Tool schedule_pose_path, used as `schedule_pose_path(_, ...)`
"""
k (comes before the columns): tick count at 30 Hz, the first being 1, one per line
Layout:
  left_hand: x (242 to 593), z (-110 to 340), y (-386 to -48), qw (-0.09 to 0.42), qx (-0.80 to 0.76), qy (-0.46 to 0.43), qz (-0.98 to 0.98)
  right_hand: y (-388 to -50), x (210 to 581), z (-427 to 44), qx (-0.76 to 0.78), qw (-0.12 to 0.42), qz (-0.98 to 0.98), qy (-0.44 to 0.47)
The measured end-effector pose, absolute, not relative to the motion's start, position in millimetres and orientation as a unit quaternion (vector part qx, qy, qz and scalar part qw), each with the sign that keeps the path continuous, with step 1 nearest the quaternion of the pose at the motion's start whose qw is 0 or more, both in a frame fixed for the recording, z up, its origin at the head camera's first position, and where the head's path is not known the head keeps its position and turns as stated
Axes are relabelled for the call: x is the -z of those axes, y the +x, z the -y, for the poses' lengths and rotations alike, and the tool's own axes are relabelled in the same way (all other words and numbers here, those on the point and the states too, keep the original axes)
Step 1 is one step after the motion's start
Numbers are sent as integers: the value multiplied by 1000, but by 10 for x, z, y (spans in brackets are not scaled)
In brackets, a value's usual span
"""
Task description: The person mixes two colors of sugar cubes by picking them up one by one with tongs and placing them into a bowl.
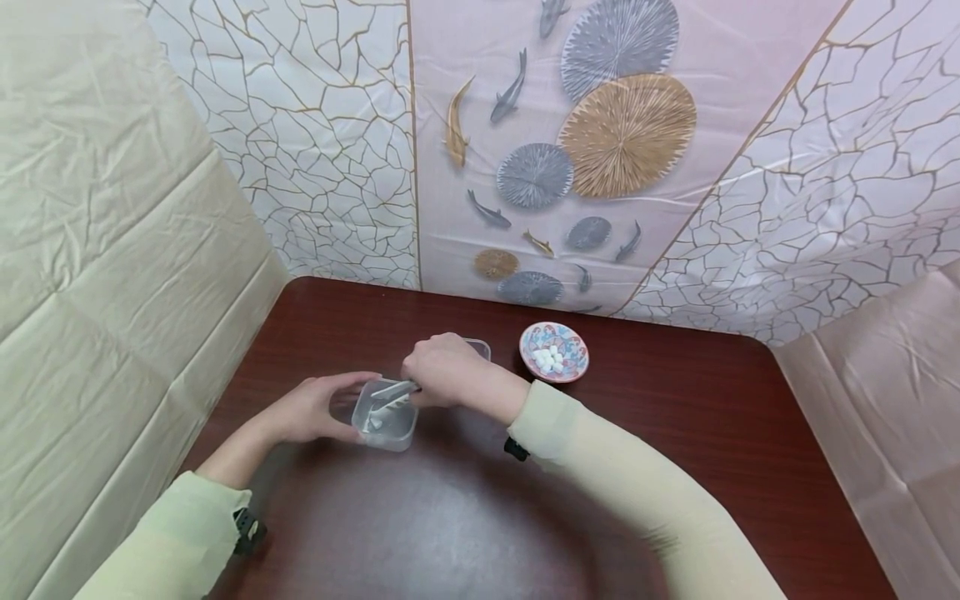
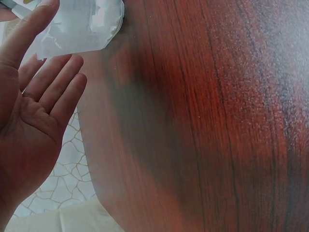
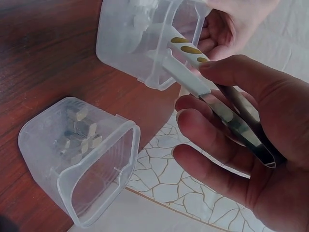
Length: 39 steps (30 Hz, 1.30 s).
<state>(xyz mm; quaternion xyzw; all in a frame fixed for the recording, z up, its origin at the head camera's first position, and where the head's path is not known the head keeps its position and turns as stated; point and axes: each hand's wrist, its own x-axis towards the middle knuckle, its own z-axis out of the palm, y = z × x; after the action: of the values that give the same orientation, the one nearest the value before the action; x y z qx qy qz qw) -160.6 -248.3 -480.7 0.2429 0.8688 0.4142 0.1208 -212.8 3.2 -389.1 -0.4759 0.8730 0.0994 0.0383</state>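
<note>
My left hand (image 1: pixel 318 408)'s gripping a clear plastic tub (image 1: pixel 396 439), white stuff inside too blurry to ID. My right hand (image 1: pixel 444 371)'s pinching tweezers (image 3: pixel 223 112) dipped into it. Right of that tub: a second tub (image 3: pixel 41 145) with small cubes, then a patterned saucer (image 1: pixel 576 365) holding white cubes (image 1: pixel 549 359).

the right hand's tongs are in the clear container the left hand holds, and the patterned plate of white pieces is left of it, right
Not left: the head view shows the patterned plate of white pieces right of that clear container.
</note>
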Motion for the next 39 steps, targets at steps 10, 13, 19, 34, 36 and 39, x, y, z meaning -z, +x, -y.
schedule_pose_path(10, 4785, 2478, -1603, 119, -414, 243, -869, -2085, 3876, -2, -114, 58, -872, -472)
schedule_pose_path(13, 4783, 2476, -1603, 120, -415, 243, -868, -2071, 3882, -1, -121, 59, -872, -471)
schedule_pose_path(19, 4794, 2474, -1608, 118, -421, 246, -865, -2039, 3944, 22, -149, 46, -868, -471)
schedule_pose_path(34, 4810, 2476, -1611, 119, -426, 242, -864, -2085, 3873, -170, -75, 32, -867, -492)
schedule_pose_path(36, 4807, 2477, -1609, 118, -424, 243, -864, -2104, 3845, -249, -52, 35, -867, -495)
schedule_pose_path(39, 4808, 2479, -1604, 119, -420, 242, -866, -2121, 3797, -386, -27, 34, -866, -498)
